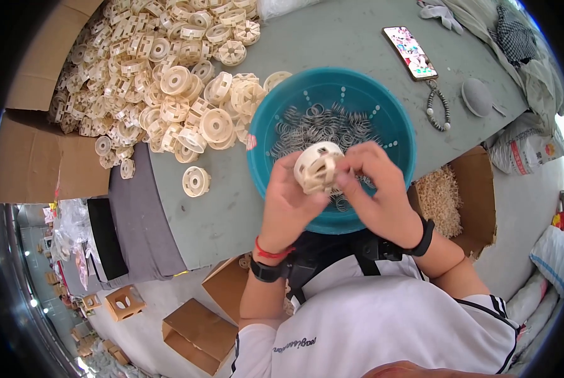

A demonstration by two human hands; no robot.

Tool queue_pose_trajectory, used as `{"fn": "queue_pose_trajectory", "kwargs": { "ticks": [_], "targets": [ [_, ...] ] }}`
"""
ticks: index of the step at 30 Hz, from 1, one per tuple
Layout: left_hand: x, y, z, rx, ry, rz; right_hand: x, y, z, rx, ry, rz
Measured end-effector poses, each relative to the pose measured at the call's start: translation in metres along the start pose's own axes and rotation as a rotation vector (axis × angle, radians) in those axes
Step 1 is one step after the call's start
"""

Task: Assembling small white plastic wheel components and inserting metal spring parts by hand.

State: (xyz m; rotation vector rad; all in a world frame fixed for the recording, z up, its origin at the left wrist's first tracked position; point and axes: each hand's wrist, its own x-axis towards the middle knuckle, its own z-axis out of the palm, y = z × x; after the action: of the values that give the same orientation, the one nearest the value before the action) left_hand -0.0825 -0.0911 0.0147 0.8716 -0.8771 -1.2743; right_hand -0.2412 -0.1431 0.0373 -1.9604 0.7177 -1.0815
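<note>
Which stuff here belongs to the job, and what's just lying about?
Likely part of the job:
- cream plastic part, in the left hand, right hand at it
- metal springs
- teal basin holding them
- pile of cream parts

Probably just lying about:
- phone
- beaded strap
- pale glove
</note>
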Motion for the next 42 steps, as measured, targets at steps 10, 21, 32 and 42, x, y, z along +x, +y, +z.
{"fn": "queue_pose_trajectory", "kwargs": {
  "ticks": [10,21,32,42],
  "targets": [
    [0.003,-0.005,-0.002,1.241,0.148,0.593,-0.001,0.022,-0.001,0.479,0.111,0.471],
    [-0.065,0.024,-0.066,-0.019,0.530,0.115,-0.053,0.069,-0.116,-0.222,0.629,0.348],
    [-0.295,-0.022,-0.190,1.797,0.035,-0.957,-0.120,0.111,-0.194,-1.146,0.246,0.479],
    [-0.060,0.034,-0.117,1.655,0.719,0.256,-0.019,0.006,-0.016,-0.451,-0.032,-0.103]
  ]
}}
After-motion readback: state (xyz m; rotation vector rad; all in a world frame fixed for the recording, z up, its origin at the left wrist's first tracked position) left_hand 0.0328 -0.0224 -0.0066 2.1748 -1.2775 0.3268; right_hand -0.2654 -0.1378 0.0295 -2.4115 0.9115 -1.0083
